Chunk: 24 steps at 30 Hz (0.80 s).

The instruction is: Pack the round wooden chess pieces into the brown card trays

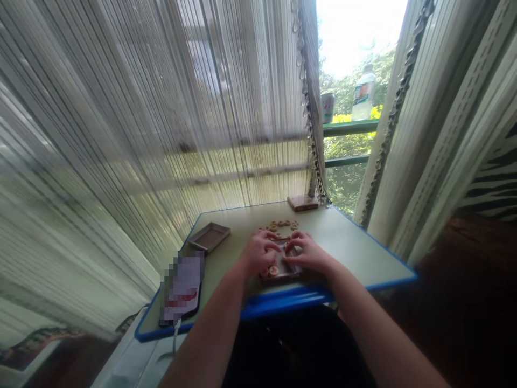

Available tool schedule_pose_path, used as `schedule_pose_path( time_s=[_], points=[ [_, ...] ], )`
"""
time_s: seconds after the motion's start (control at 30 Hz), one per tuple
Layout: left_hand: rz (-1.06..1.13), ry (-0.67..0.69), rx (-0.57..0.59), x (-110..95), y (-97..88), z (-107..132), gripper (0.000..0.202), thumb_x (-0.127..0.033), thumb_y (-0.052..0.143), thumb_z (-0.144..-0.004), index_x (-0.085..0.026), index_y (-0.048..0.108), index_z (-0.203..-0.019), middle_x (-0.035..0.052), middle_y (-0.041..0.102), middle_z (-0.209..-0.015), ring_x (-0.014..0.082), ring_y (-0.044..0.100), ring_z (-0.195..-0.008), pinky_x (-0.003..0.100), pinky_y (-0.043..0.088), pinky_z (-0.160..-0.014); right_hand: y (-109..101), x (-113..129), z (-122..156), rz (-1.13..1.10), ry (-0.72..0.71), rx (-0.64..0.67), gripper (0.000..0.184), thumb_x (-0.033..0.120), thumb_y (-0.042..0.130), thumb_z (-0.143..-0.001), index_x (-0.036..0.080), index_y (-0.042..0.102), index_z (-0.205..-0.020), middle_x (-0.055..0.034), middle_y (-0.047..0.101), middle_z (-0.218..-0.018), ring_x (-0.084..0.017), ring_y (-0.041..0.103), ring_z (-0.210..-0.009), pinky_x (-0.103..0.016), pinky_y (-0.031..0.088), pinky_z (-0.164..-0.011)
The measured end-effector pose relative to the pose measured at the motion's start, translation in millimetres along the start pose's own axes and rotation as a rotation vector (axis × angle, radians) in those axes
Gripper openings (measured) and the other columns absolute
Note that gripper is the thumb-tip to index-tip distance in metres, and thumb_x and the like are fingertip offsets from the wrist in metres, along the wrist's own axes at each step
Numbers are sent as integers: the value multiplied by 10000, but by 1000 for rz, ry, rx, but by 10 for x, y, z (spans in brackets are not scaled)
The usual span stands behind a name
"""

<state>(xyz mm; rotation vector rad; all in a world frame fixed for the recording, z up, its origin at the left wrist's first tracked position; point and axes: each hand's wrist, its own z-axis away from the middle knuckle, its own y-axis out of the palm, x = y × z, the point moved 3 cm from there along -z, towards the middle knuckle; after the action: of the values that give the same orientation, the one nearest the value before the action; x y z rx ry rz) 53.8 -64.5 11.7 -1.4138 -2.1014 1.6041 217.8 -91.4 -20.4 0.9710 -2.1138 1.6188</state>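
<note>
Both my hands are over a shallow brown tray (288,275) near the front edge of the table. Round wooden Chinese chess pieces (273,271) lie in its lower left corner, one with a red mark. My left hand (260,252) is at the tray's left side, fingers bent and apart, with no piece visible in its grasp. On the right side, my right hand (302,250) curls its thumb and fingers around a pale chess piece (298,250). Beyond my hands, several more chess pieces (280,223) sit loosely on the table, partly hidden by my fingers.
The pale table (343,237) has a blue edge. A second shallow tray (210,237) stands at the left, behind a phone (183,285) with a cable. A brown box (302,203) is at the far edge. Beyond hang string curtains (242,108); a bottle (363,94) and can (327,108) stand by the window.
</note>
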Motion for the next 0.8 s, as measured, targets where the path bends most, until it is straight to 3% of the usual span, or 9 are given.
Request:
schedule_pose_path(
  time_s=[0.43, 0.8],
  points=[
    [-139, 90, 82, -22, 101, -1, 314, -102, 505, -663, -292, 734, -762, -12, 591, -1075, 214, 426, -1006, 359, 348, -948, 30, -34, -11, 26, -35, -11, 163, 289, 664, -618, 247, 693, -773, -47, 468, -1027, -229, 393, -1050, -354, 321, -954],
    [-220, 23, 158, -115, 116, -124, 227, -271, 528, -717, -291, 734, -810, -7, 547, -1150, 254, 388, -1076, 379, 300, -983, 3, -68, -8, 40, -15, -25, 200, 270, 657, -618, 229, 676, -813, -52, 459, -1003, -230, 389, -1045, -358, 325, -943]
  ],
)
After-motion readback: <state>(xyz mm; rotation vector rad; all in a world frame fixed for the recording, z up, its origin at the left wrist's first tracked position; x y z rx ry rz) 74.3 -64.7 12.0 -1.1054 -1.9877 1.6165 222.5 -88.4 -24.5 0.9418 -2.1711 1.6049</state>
